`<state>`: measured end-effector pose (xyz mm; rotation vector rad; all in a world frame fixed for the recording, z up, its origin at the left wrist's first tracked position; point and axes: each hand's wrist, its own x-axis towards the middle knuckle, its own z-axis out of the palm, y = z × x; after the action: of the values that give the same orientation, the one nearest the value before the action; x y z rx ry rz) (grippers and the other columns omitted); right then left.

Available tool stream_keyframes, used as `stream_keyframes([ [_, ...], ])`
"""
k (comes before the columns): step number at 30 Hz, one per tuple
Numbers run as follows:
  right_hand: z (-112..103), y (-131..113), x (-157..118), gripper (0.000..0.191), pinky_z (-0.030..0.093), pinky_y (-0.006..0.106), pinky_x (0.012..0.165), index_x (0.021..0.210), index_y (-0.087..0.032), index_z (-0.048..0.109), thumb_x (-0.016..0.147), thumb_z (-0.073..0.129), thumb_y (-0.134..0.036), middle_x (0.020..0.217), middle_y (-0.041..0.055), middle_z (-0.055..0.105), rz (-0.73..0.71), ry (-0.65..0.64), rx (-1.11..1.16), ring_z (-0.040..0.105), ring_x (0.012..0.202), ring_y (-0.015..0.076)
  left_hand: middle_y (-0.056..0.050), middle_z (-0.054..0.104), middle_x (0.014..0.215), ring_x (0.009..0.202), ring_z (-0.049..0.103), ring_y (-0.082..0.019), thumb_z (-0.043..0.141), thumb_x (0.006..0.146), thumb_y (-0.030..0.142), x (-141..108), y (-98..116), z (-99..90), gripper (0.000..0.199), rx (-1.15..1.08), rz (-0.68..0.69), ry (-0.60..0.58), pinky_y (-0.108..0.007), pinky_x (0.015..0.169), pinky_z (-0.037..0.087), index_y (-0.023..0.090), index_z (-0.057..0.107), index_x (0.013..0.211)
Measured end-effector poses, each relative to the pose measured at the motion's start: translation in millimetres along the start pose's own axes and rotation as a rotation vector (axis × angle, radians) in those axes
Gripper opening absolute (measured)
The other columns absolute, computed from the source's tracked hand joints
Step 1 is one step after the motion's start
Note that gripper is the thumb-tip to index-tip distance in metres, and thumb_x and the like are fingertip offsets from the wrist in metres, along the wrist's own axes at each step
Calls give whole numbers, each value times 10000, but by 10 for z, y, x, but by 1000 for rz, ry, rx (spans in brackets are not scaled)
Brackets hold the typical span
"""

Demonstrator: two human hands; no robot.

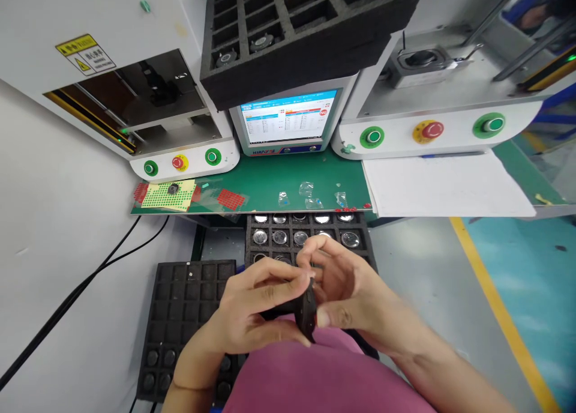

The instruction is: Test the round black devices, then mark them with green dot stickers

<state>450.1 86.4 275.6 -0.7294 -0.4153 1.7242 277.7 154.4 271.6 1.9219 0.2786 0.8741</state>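
Note:
My left hand (258, 308) grips a black watch case (306, 310) by its rim, fingers above and thumb below. The case is held on edge in front of my body, so its face is mostly hidden from me. My right hand (348, 287) is closed around the other side, its thumb against the case and its fingers curled near the top edge. A small red bit (317, 320) shows by the right thumb tip. Just beyond my hands, a black foam tray (310, 224) holds several round, shiny watch pieces in its compartments.
Another foam tray (193, 293) lies lower left, some pockets filled. The green bench (270, 176) carries sticker sheets (168, 195), film scraps (306, 189) and white paper (445, 185). Behind stand a screen (288, 119), a raised foam tray (297, 71) and two machines with push buttons (433, 131).

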Motion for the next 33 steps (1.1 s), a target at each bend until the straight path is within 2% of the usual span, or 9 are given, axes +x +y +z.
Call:
stream_keyframes([
  [4,12,81,56,523,446,168,594,873,-243,522,537,923,-247,854,-51,524,-17,56,-38,511,690,69,-101,645,1114,973,672,-231,770,776,320,-5,-76,54,584,-193,-100,43,-340,808,591,279,583,1328],
  [7,4,113,66,526,438,186,595,916,-251,537,566,910,-375,855,-39,540,-72,107,-98,508,702,88,-103,661,1142,955,677,-227,730,817,376,51,-86,123,452,-505,-288,85,-308,783,588,271,657,1250],
  [10,-27,122,42,441,476,226,620,976,-263,564,692,806,-498,879,-18,573,-203,216,-143,526,706,112,-114,702,1080,907,683,-207,579,929,387,130,-38,209,343,-820,-493,166,-264,733,579,216,692,1204],
  [14,-47,155,24,318,525,260,717,950,-243,606,774,737,-473,1038,45,625,-331,322,-192,592,917,176,-93,701,926,759,671,-163,564,925,375,175,3,343,321,-1015,-629,290,-231,638,559,142,718,1083],
  [16,-29,189,23,274,531,233,624,970,-243,607,817,697,-452,1046,61,633,-315,283,-179,604,931,188,-54,658,820,697,652,-150,608,895,409,159,-4,415,310,-963,-611,296,-222,575,548,147,696,1035],
  [19,17,242,11,258,474,181,446,1012,-256,608,859,646,-460,1017,62,628,-251,209,-134,607,830,177,7,559,737,526,552,-79,597,911,399,123,-11,508,235,-734,-575,302,-156,441,456,172,635,959],
  [22,50,284,-13,244,466,176,446,1007,-261,630,861,650,-455,888,29,611,-235,171,-102,549,653,125,16,522,761,448,425,-31,515,961,362,119,18,556,214,-487,-577,310,-137,389,353,173,585,887],
  [29,76,300,-42,130,464,168,528,952,-265,648,856,661,-351,896,14,622,-274,200,-58,542,676,109,-30,590,1023,604,463,-75,423,1003,313,121,107,530,174,-263,-525,185,-190,513,399,216,565,974],
  [33,134,306,-47,58,502,235,655,892,-252,630,841,603,-264,889,16,638,-319,271,-93,575,733,139,-55,585,1158,861,574,-141,387,1008,239,119,134,493,170,-106,-451,75,-253,695,474,235,546,1069],
])
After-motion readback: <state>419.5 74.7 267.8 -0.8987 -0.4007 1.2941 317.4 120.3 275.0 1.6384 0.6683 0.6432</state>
